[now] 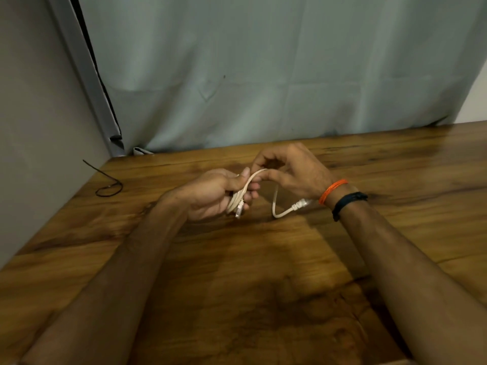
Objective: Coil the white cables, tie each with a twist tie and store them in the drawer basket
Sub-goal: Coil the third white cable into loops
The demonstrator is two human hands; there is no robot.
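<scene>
Above the middle of a glossy brown wooden table [263, 259], a person's left hand [210, 192] grips a partly coiled thin white cable [238, 197], one plug hanging below the fingers. The right hand [287, 169] pinches the cable's loose strand, whose other plug lies beneath the wrist. A bent black twist tie [109, 187] lies near the table's far left corner.

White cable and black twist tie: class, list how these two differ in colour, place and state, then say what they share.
The white cable is pale and thick; the black twist tie is dark and thin. The cable is gripped by the left hand and guided by the right hand; the tie lies untouched on the table, far left. Both are curled into loops.
</scene>
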